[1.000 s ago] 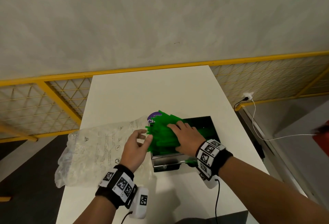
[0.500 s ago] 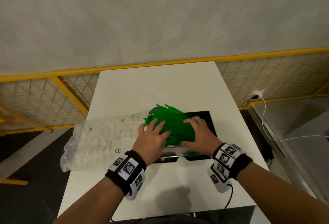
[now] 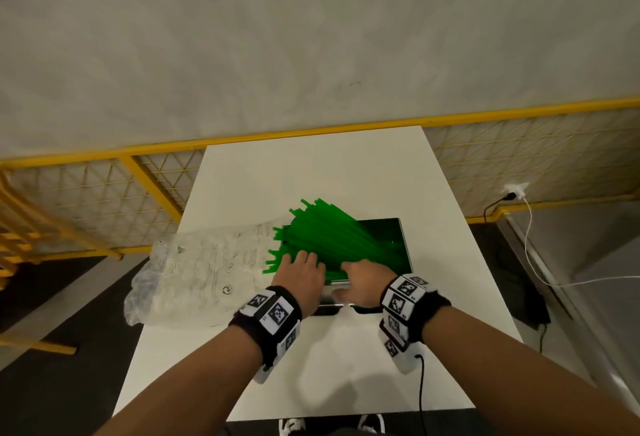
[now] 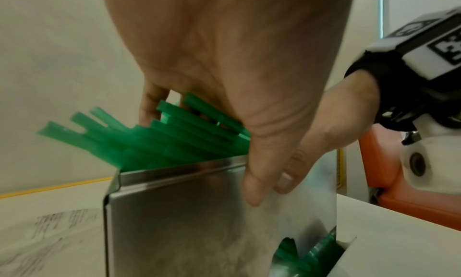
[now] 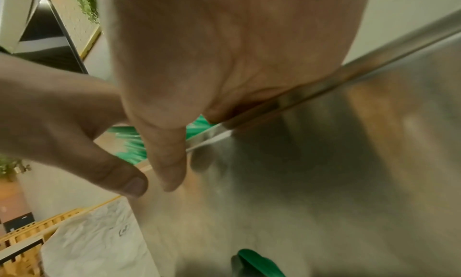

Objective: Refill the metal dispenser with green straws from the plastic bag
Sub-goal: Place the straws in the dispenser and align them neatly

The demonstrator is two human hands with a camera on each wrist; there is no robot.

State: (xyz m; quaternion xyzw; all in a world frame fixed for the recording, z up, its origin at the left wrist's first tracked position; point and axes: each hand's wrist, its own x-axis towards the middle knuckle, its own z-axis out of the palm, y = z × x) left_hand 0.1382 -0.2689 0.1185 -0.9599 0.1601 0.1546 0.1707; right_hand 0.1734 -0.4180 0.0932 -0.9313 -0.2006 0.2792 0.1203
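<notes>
Two hands over one metal box. Left hand (image 3: 300,272): fingers laid flat and relaxed on the heap of green straws (image 3: 322,238), thumb hanging down the front face of the box; not clasping anything. Right hand (image 3: 363,279): palm on the near rim of the box beside the left hand, fingers spread over the straws, thumb down the front wall; likewise released, gripping nothing. Green straws: a fanned bundle lying slantwise in the open top of the metal dispenser (image 3: 403,245), their left ends jutting past its left edge; a few more show in the slot low on its front (image 4: 303,255). Metal dispenser: upright near the middle of the white worktop (image 3: 311,172). Plastic bag (image 3: 197,272): clear, printed, crumpled, lying flat on the worktop just left of the dispenser, overhanging the left edge. Beyond: yellow mesh railing (image 3: 104,193), grey wall, a white cable (image 3: 533,245) at right.
</notes>
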